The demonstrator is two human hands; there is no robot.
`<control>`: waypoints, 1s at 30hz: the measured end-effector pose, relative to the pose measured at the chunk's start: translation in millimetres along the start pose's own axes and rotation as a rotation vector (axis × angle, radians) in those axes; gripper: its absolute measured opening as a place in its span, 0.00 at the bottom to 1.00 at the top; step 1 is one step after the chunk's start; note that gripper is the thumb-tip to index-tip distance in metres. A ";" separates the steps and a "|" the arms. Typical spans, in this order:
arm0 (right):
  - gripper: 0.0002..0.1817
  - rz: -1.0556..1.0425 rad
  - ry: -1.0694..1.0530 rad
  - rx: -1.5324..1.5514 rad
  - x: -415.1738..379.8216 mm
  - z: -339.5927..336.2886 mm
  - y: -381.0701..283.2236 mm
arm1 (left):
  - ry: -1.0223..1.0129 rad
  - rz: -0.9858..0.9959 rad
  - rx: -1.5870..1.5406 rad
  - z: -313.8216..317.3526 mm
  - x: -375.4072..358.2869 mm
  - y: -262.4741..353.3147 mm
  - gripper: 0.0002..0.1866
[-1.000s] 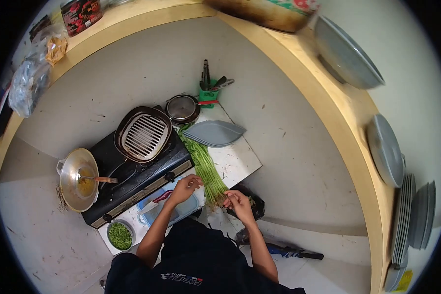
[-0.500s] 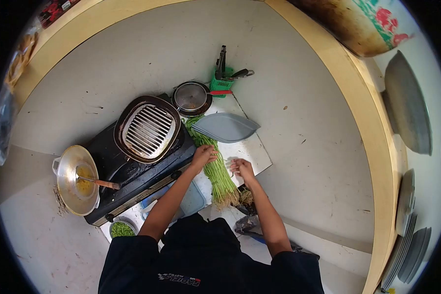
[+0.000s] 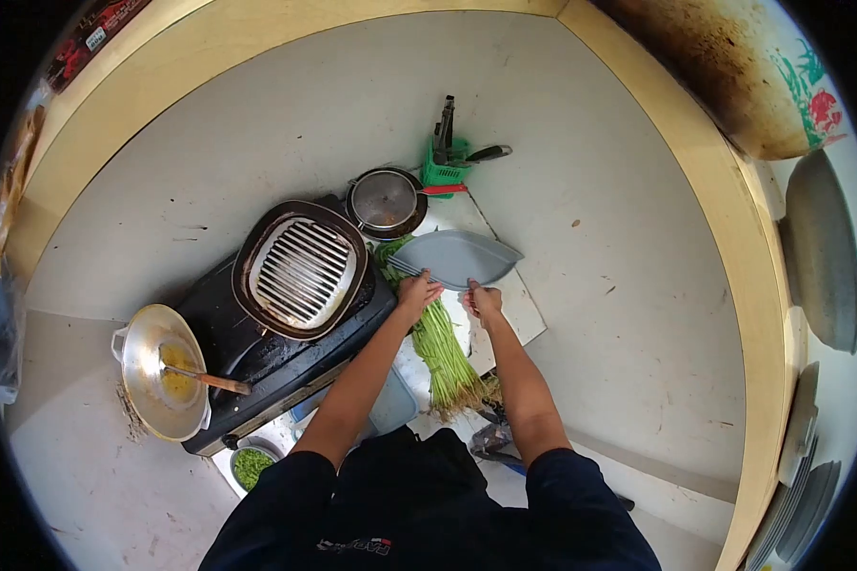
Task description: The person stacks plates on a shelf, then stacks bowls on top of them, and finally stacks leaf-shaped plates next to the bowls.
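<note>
A grey leaf-shaped plate (image 3: pixel 455 259) lies over the leafy top end of a bundle of long green stalks with roots (image 3: pixel 440 354). Layered lines at its left end look like stacked edges. My left hand (image 3: pixel 419 291) is closed on the near left edge of the plate, above the stalks. On the near edge further right, my right hand (image 3: pixel 484 301) pinches the rim between thumb and fingers. The undersides of both grips are hidden.
Left of the plate stands a black stove (image 3: pixel 300 357) with a ridged grill pan (image 3: pixel 303 271). A wok (image 3: pixel 143 381) holds a wooden-handled spatula (image 3: pixel 221 383). Behind are a strainer (image 3: pixel 387 198) and a green utensil basket (image 3: pixel 445 173). A bowl of chopped greens (image 3: pixel 250 466) sits near my left side.
Both hands have moved forward to the plate's near edge and closed on it. My right hand was apart from it over the counter before. The whole view has shifted slightly.
</note>
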State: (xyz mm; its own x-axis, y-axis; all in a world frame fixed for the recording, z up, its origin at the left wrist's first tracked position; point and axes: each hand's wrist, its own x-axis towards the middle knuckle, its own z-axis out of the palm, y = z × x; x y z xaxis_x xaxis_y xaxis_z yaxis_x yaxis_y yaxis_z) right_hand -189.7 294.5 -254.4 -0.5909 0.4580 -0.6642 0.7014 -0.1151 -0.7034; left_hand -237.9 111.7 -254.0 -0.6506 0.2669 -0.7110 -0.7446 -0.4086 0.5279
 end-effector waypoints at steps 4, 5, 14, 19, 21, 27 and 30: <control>0.12 0.068 -0.016 0.041 12.0 -0.1 -0.2 | 0.112 0.027 0.038 3.6 10.6 -4.9 0.22; 0.11 0.083 -0.028 0.056 14.9 -1.0 -0.2 | 0.123 0.039 0.045 4.0 12.0 -5.2 0.22; 0.13 -0.012 -0.087 0.402 -29.6 -9.7 -8.4 | 0.149 0.171 0.344 17.4 2.8 -3.8 0.18; 0.13 -0.137 -0.116 0.440 -57.5 -17.2 2.9 | 0.138 0.261 0.208 16.6 10.7 -25.3 0.18; 0.13 -0.175 -0.097 0.463 -71.2 -21.0 9.5 | 0.197 0.353 0.294 19.2 8.9 -33.1 0.18; 0.15 -0.249 -0.060 0.372 -113.2 -43.7 32.1 | 0.028 0.319 0.100 21.9 -48.8 -30.8 0.24; 0.24 -0.265 -0.067 0.397 -130.6 -75.2 44.5 | -0.083 0.303 0.093 9.8 -85.2 -28.9 0.22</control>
State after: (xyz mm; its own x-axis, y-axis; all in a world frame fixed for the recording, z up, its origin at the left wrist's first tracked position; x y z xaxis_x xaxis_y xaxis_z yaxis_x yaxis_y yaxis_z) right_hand -51.3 295.9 -179.9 -0.7622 0.4610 -0.4544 0.3243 -0.3357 -0.8844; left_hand -162.4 109.3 -204.1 -0.8520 0.2169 -0.4765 -0.5228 -0.4003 0.7526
